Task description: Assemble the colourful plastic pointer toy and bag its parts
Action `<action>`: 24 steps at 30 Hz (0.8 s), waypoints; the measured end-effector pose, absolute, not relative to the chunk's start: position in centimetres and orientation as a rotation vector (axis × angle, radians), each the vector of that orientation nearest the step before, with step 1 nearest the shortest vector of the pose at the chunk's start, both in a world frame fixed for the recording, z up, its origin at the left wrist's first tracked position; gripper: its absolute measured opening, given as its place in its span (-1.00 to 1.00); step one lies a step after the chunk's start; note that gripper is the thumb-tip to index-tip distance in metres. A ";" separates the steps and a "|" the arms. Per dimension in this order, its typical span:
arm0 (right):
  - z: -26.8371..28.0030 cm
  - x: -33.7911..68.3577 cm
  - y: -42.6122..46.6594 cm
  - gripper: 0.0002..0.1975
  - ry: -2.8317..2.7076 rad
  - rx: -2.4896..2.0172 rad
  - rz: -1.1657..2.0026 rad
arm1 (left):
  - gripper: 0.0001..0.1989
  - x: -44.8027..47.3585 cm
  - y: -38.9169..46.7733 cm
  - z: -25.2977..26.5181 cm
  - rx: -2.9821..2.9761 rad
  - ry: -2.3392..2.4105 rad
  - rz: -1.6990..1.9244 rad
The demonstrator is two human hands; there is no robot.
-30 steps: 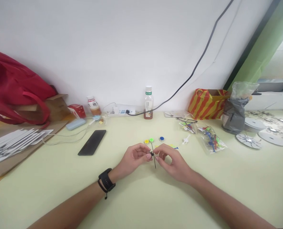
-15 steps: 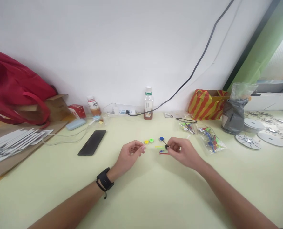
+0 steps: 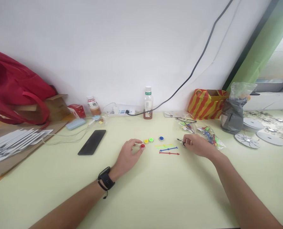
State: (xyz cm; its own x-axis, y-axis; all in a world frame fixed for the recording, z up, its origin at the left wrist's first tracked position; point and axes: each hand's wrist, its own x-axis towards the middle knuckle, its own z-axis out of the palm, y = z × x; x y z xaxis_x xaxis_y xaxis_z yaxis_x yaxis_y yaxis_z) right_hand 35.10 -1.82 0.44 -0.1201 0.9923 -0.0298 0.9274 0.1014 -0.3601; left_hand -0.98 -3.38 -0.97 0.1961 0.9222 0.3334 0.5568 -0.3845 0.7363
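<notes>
My left hand (image 3: pixel 128 155) has thumb and index finger around a small red round piece (image 3: pixel 142 146), low over the table. Just beyond it sit a yellow round piece (image 3: pixel 146 141) and a green one (image 3: pixel 151 140), side by side. A blue round piece (image 3: pixel 161 138) lies a little to the right. My right hand (image 3: pixel 196 144) pinches a black arrow pointer (image 3: pixel 179 140), whose tip sticks out leftward. Between the hands lie a red arrow pointer (image 3: pixel 169 153), a blue arrow pointer (image 3: pixel 168 149), and yellow and green pointers (image 3: pixel 164 146) close together.
Clear bags of coloured pieces (image 3: pixel 211 136) lie beyond my right hand, near white discs (image 3: pixel 247 141). A drink bottle (image 3: pixel 148 103) stands by the wall. To the left are a black phone (image 3: pixel 92 142) and a red bag (image 3: pixel 19 86).
My right hand has moved right with the black arrow pointer, away from the blue round piece, uncovering the coloured pointers. The red round piece now shows at my left fingertips.
</notes>
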 end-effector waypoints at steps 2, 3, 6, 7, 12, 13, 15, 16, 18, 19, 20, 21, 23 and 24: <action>0.0 34.8 -1.4 -0.86 -2.144 -1.935 0.354 | -0.82 -1.1 -3.4 -1.1 2.064 1.358 1.036; -0.2 34.6 -1.1 -0.85 -2.133 -1.940 0.307 | -0.83 -1.1 -3.4 -1.0 2.090 1.342 1.022; -0.9 34.2 -0.6 -0.83 -2.103 -1.932 0.197 | -0.84 -1.0 -3.5 -0.9 2.141 1.295 0.994; -1.1 34.1 -0.4 -0.82 -2.096 -1.923 0.171 | -0.85 -1.0 -3.5 -0.8 2.148 1.281 0.990; -0.7 32.9 -0.8 -0.85 -2.033 -1.835 0.034 | -0.80 -0.9 -3.7 -0.8 2.133 1.154 0.962; -0.4 32.5 -1.1 -0.86 -2.056 -1.764 0.060 | -0.78 -1.0 -3.8 -0.9 2.141 1.129 0.945; 0.1 31.5 -1.8 -0.86 -2.154 -1.579 0.204 | -0.75 -0.9 -3.9 -0.9 2.175 1.101 0.912; 0.3 30.9 -2.2 -0.85 -2.207 -1.494 0.296 | -0.74 -0.9 -3.9 -0.9 2.198 1.097 0.902; 0.6 30.0 -2.9 -0.85 -2.275 -1.392 0.441 | -0.76 -0.8 -4.0 -0.9 2.240 1.096 0.882; 0.7 29.6 -3.2 -0.85 -2.293 -1.370 0.485 | -0.78 -0.7 -4.0 -0.9 2.256 1.093 0.872; 0.8 29.3 -3.5 -0.85 -2.307 -1.360 0.512 | -0.81 -0.7 -4.1 -0.9 2.269 1.090 0.863; 0.9 29.1 -3.7 -0.86 -2.319 -1.359 0.529 | -0.83 -0.6 -4.1 -0.9 2.276 1.089 0.858; 1.1 29.0 -4.0 -0.89 -2.344 -1.373 0.549 | -0.88 -0.6 -4.2 -0.9 2.264 1.087 0.872; 1.2 29.1 -4.0 -0.91 -2.354 -1.384 0.558 | -0.91 -0.7 -4.3 -0.8 2.242 1.082 0.885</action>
